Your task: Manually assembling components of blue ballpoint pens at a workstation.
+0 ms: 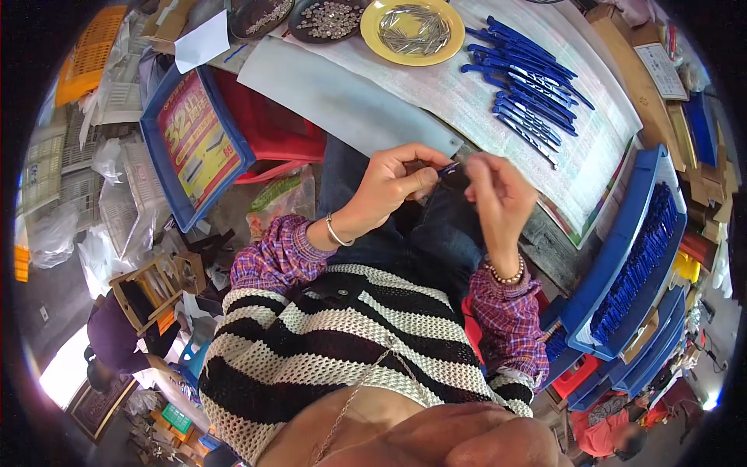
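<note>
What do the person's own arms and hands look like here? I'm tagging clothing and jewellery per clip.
Both hands are bare, no gloves. The left hand has a thin silver bangle at the wrist; the right hand has a beaded bracelet. Both forearms wear purple and pink plaid sleeves, pushed up short of the wrists, under a black and cream striped open-knit top.

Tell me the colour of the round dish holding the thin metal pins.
Yellow dish, clearest in the head view.
</note>
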`<control>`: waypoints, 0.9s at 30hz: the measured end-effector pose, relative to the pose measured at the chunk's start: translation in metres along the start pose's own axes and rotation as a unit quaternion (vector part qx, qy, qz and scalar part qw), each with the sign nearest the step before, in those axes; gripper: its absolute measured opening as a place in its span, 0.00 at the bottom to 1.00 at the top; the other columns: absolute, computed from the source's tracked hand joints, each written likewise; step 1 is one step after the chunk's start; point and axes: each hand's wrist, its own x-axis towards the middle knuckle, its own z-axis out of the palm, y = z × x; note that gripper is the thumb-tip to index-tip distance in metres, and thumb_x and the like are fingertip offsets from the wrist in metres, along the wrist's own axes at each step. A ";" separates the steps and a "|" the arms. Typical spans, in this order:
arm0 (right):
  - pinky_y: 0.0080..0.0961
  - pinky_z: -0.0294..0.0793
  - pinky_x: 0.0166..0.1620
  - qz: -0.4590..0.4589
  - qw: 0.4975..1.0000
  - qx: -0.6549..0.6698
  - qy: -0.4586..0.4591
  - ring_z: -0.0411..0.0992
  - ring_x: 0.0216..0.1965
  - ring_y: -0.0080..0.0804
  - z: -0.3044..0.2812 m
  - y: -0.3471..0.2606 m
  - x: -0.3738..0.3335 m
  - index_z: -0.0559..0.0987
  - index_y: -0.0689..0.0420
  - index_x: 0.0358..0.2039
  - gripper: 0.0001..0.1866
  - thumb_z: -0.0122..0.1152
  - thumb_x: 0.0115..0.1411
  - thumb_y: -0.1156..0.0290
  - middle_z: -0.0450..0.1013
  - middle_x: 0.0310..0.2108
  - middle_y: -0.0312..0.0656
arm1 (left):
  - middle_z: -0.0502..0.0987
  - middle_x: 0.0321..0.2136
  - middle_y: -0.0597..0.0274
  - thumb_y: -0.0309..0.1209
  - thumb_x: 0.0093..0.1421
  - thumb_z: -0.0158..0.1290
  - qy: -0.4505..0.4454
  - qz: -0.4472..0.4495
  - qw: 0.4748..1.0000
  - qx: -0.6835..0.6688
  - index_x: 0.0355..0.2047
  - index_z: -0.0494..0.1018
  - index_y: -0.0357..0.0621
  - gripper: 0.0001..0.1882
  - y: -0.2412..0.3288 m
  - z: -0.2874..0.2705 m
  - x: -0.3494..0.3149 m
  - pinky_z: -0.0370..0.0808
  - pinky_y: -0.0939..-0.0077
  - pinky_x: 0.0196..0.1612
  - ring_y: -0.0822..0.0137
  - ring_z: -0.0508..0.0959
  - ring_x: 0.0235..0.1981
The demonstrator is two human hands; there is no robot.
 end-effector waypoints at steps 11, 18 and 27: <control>0.11 0.65 0.22 0.005 1.000 0.009 -0.001 0.67 0.18 0.16 -0.030 0.014 -0.004 0.78 0.66 0.33 0.12 0.52 0.63 0.70 0.73 0.23 0.39 | 0.76 0.26 0.63 0.20 0.54 0.51 0.085 0.184 0.812 0.547 0.32 0.76 0.38 0.06 0.088 -0.090 -0.002 0.69 0.81 0.28 0.75 0.74 0.26; 0.10 0.65 0.22 0.008 0.999 0.039 0.006 0.67 0.18 0.15 -0.031 0.019 -0.003 0.78 0.66 0.31 0.10 0.52 0.62 0.72 0.73 0.22 0.38 | 0.72 0.21 0.58 0.19 0.49 0.53 0.138 0.306 0.621 0.708 0.25 0.73 0.40 0.03 0.087 -0.118 -0.001 0.67 0.77 0.22 0.63 0.73 0.19; 0.11 0.63 0.22 0.019 0.999 0.037 0.017 0.65 0.18 0.15 -0.026 0.022 -0.005 0.78 0.65 0.32 0.10 0.51 0.63 0.72 0.73 0.22 0.36 | 0.74 0.23 0.57 0.18 0.49 0.53 0.128 0.266 0.701 0.650 0.26 0.74 0.37 0.03 0.087 -0.148 -0.001 0.69 0.80 0.27 0.66 0.75 0.23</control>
